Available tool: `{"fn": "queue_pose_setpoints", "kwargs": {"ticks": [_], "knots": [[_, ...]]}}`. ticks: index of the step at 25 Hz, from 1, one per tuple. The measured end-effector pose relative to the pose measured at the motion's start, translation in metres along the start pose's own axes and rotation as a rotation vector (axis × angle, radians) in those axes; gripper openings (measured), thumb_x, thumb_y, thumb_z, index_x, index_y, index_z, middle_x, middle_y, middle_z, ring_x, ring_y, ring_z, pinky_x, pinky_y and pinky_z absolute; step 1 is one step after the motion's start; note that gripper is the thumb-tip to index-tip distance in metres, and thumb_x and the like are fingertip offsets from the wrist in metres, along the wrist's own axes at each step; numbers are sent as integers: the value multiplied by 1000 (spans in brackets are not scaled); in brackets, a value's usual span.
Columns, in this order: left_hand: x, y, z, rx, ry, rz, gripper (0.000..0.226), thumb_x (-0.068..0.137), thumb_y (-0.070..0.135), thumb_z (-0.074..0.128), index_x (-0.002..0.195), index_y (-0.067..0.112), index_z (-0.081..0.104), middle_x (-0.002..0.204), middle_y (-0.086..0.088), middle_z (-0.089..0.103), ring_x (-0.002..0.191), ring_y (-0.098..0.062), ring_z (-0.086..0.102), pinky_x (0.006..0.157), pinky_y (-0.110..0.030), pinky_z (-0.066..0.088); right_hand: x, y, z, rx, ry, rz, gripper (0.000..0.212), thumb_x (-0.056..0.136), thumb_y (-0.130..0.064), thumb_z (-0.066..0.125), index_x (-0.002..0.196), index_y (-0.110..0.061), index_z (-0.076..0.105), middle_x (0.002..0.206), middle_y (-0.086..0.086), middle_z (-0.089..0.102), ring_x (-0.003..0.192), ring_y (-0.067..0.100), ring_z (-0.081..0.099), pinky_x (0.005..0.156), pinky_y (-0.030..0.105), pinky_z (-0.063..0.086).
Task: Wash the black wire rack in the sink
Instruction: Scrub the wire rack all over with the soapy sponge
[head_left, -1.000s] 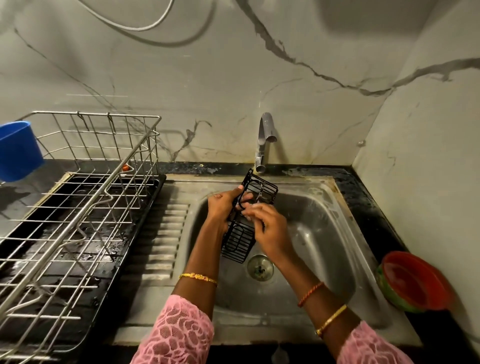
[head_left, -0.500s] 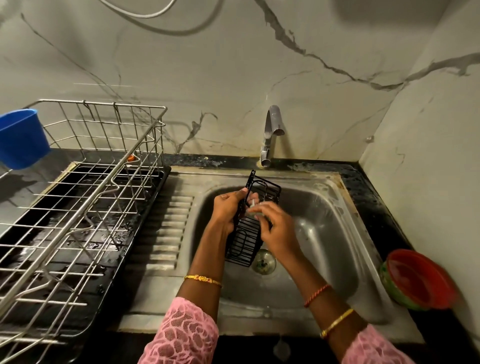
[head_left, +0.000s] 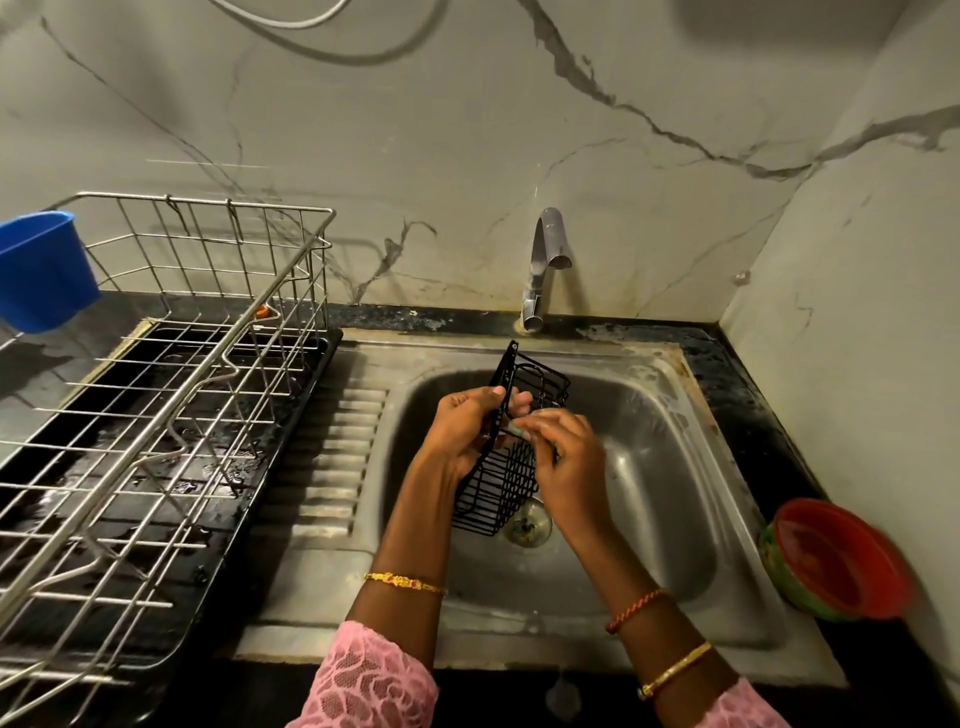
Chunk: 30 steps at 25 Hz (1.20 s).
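The black wire rack (head_left: 501, 480) hangs upright over the steel sink (head_left: 665, 467), above the drain (head_left: 529, 525). My left hand (head_left: 465, 426) grips the rack's left edge, thumb and fingers curled round the frame. My right hand (head_left: 563, 457) is on the rack's front, its fingers pinching the wires near the middle; it is slightly blurred. The rack's lower mesh shows between my wrists and its top end points toward the tap (head_left: 543, 270). No running water is visible.
A large metal dish rack (head_left: 171, 395) on a black drip tray fills the counter at left, with a blue cup (head_left: 41, 270) hooked on its far corner. A red and green bowl (head_left: 836, 561) sits on the dark counter at right. Marble walls close the back and right.
The rack has turned slightly more upright in my hands. My right hand has shifted on the rack's front. The camera has tilted a little, so the scene sits lower in view.
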<state>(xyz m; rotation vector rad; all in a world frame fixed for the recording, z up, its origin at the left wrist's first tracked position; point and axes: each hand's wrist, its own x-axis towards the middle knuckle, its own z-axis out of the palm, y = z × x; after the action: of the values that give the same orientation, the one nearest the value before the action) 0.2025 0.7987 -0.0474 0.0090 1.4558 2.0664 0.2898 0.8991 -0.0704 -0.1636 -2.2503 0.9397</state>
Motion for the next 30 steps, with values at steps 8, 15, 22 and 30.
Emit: {"fn": "queue_pose_setpoints", "kwargs": {"ticks": [8,15,22,30], "knots": [[-11,10,7,-84,-32,38,33,102,25,32,94,9,61,69,-1,64,51,-7,56,41,-17,41,54,-31,12,189,-125,275,18,88,1,58,100,-5,69,100,2,64,79,4,59,65,4,49],[-16,2,4,62,-28,17,48,102,40,29,111,5,59,81,-4,74,54,-16,65,29,-12,27,88,-6,21,157,-144,407,17,91,-1,52,91,-13,65,105,9,61,79,26,67,52,31,58],[-16,2,0,88,-14,16,54,100,47,29,102,6,64,80,-8,70,47,-11,55,30,-14,26,68,-12,18,-38,-309,230,20,90,-2,53,105,-7,67,110,-1,52,93,12,59,73,23,55],[-16,3,2,68,-57,-56,59,99,52,25,110,5,60,99,-9,74,70,-25,72,30,-13,27,106,-4,9,-109,-296,305,18,91,1,52,97,-4,68,102,9,67,79,12,63,53,6,43]]}}
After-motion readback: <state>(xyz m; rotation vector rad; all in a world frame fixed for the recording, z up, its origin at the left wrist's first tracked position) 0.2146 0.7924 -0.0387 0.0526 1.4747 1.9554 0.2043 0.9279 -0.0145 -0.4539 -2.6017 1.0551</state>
